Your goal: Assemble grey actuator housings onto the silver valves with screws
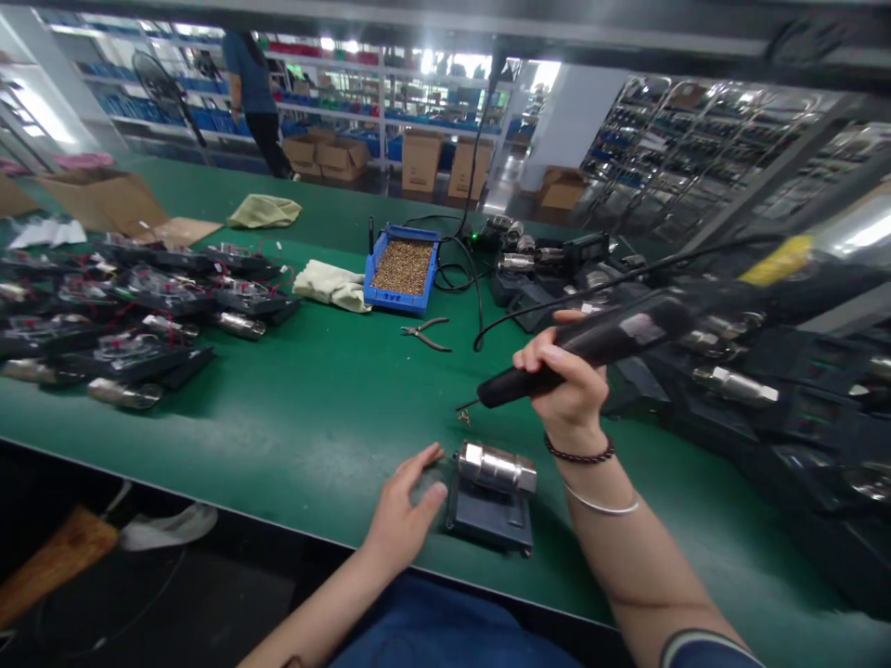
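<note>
In my right hand [571, 380] is a black electric screwdriver [599, 339], held aslant with its thin bit pointing down and left. Several small brass-coloured screws [464, 417] show near the bit's tip; whether they touch it I cannot tell. My left hand [407, 506] rests with fingers apart at the left side of a dark housing [491, 515]. A shiny metal cylinder fitting [497, 467] lies across the top of that housing, close to the table's front edge.
A blue bin [396, 299] of small brass-coloured screws stands further back, with pliers [427, 332] before it and a folded cloth [330, 283] beside it. Opened units [132, 288] crowd the left; dark housings [766, 390] with metal fittings fill the right. A cable [480, 306] hangs behind.
</note>
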{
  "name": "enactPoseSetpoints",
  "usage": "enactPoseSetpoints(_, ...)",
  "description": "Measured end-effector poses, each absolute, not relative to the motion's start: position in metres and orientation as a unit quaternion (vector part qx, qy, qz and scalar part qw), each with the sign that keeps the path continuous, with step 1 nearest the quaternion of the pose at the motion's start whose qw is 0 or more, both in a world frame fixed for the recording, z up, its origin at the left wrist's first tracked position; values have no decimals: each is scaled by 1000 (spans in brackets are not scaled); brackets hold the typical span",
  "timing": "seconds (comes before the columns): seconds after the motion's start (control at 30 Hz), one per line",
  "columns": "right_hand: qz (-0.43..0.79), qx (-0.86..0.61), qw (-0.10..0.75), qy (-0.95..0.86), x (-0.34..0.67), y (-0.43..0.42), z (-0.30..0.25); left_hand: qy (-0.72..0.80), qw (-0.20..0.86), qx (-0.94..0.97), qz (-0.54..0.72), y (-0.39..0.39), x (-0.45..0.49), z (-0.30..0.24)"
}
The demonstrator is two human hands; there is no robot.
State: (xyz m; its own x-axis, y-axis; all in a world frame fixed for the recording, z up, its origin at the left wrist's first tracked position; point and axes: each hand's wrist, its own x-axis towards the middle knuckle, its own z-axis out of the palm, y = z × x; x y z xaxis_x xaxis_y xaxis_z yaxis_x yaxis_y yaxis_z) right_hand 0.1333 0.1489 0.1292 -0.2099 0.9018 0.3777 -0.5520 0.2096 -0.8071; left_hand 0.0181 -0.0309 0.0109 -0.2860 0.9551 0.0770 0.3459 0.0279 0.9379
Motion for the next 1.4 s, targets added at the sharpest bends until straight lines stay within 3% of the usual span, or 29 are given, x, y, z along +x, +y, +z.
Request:
enactPoseSetpoints(0.23, 604, -121, 659, -432, 170, 106, 180, 639, 71, 567, 515, -9, 15, 61)
enactPoseSetpoints(0.53, 620, -38, 641, -450, 195, 92, 182, 557, -39, 648, 518, -3, 29, 79)
enactPoseSetpoints(0.83, 603, -20, 630, -489, 204, 81, 182, 555, -150, 709, 409, -11, 35, 89)
enactPoseSetpoints(1.27, 602, 7, 611, -513, 216, 82, 187, 555, -109, 744, 356, -16, 35, 92)
enactPoseSetpoints(1.4, 589, -98, 642, -481, 222, 93, 190, 605, 68, 679, 411, -15, 16, 61)
